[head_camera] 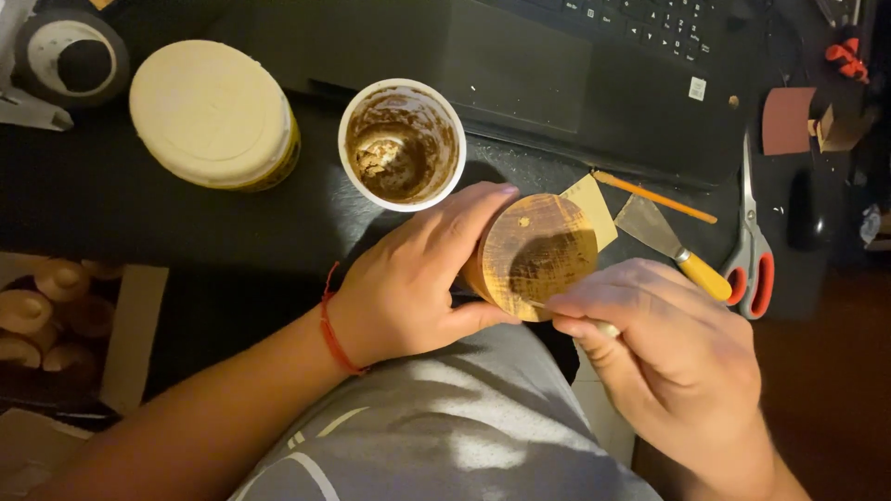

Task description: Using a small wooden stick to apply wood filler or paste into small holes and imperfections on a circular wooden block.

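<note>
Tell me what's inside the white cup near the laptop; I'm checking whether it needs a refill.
The white cup shows brown residue smeared on its walls and a pale crumbly patch at the bottom. How thick that residue lies cannot be seen from above.

A round wooden cylinder (pixel 538 255), light brown with darker brown paste smeared across its flat end face, is held on its side in the left hand (pixel 418 278), the face turned up toward the viewer. A thin pale stick-like tool (pixel 568 315), pinched in the right hand (pixel 668 353), touches the face's lower edge.
</note>
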